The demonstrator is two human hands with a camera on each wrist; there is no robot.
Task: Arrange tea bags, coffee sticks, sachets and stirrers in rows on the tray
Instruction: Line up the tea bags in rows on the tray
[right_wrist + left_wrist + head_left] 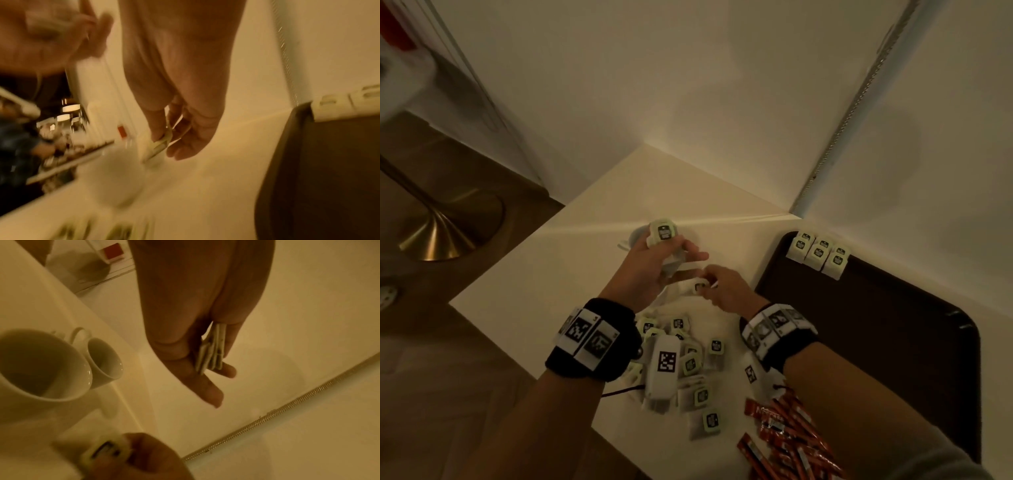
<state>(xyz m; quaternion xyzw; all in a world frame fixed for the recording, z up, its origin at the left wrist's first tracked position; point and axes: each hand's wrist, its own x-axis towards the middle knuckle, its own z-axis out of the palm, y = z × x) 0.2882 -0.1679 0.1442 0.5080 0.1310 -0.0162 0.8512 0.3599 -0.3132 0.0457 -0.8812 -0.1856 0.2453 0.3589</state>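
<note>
Six tea bags are set in rows at the far corner of the dark tray. A small stack of tea bags is gripped in the left hand; one tea bag, somewhat blurred, is pinched by the right hand. More tea bags and red coffee sticks lie loose on the white surface.

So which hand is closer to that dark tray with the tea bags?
The right hand. It pinches a tea bag just beside the tray, off its left edge. The left hand, gripping a stack of tea bags, is farther left, near the cups.
</note>
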